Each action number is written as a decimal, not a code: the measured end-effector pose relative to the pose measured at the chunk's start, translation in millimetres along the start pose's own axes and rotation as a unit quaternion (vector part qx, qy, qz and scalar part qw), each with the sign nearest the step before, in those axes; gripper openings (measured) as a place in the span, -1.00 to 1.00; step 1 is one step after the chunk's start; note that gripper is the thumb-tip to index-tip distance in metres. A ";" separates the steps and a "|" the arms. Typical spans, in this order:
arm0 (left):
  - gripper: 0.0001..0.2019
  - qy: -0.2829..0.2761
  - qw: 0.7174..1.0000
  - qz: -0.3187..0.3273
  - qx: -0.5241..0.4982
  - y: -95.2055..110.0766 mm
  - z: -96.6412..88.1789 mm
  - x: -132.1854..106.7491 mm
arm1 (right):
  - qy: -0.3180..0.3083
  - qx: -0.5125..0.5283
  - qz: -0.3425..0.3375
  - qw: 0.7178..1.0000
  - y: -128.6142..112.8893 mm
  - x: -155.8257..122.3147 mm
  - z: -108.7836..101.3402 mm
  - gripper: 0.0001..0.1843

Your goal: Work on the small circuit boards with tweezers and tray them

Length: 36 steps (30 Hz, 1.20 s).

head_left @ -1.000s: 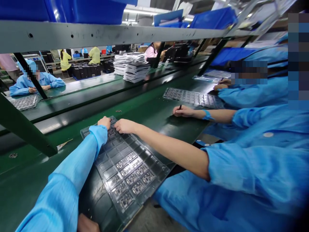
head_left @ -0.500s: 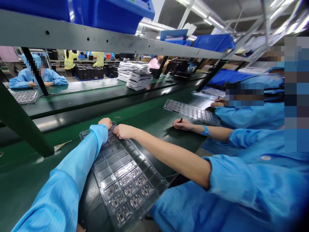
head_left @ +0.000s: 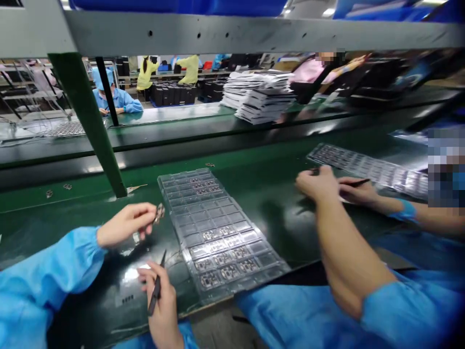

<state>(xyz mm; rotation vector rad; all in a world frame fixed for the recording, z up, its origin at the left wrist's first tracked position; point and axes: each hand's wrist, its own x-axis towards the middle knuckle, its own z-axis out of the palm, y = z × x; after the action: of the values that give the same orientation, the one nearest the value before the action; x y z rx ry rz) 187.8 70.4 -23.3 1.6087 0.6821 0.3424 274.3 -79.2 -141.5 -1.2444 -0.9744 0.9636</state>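
Blue-sleeved left hand (head_left: 127, 224): fingertips pinch a small circuit board (head_left: 159, 213), perhaps more than one, held up just beside the left edge of the plastic tray (head_left: 214, 213).
Right hand (head_left: 165, 298): below the left and nearer the body, fingers curled round a slim black tool (head_left: 156, 293), thin end pointing away.
Changed: half a second ago the left hand was at the tray's far end beside a neighbour's hand (head_left: 319, 183); now that one is well off to the right.
Meaning: a board is out in the fingers and, I judge, the tray is easier to reach.
Tray: just right of both hands; boards fill most cells at the near end, a few sit at the far end, bare cells between.
Loose boards (head_left: 67, 186): on the table (head_left: 72, 213) beyond the left hand.
In the way: a green post (head_left: 89, 121) slants down beyond the left hand, under a grey rail (head_left: 254, 36).
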 end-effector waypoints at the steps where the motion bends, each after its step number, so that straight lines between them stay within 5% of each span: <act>1: -0.59 0.000 0.998 -0.037 -0.044 -14.4 2.7 -23.3 | 0.038 0.020 -0.009 0.999 3.4 -14.2 11.2 -0.73; 5: -0.36 0.025 0.963 -0.114 -0.242 -65.9 21.4 -86.8 | 0.077 0.095 0.010 0.992 1.1 -27.6 32.6 -0.65; 10: -0.22 0.060 0.920 -0.139 -0.362 -94.0 38.2 -113.9 | 0.019 0.139 0.035 0.989 -5.1 -20.1 46.7 -0.70; 14: -0.21 0.020 0.950 -0.156 -0.269 -100.6 27.4 -117.1 | 0.023 0.118 0.034 0.992 -3.7 -20.5 48.6 -0.72; 17: -0.36 0.069 0.982 -0.116 -0.129 -100.8 14.0 -117.4 | 0.016 0.081 0.037 0.996 -4.7 -18.9 44.1 -0.69; 22: -0.57 0.115 0.991 -0.062 -0.017 -98.1 7.6 -115.6 | -0.022 0.023 0.053 0.998 -5.9 -19.9 46.0 -0.67; 30: -0.79 0.163 0.984 -0.063 -0.037 -103.2 9.6 -116.3 | -0.023 -0.011 0.056 0.998 -3.5 -26.1 53.8 -0.69; 36: -0.81 0.136 0.989 -0.050 0.017 -101.6 11.2 -116.8 | -0.030 -0.014 0.059 0.998 -4.5 -27.2 53.4 -0.70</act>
<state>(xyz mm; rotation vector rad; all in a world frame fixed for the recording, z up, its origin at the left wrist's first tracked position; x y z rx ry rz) 80.0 -6.2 -104.8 1.5683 0.9761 0.4838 215.4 -89.6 -134.8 -1.3143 -0.9736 1.0878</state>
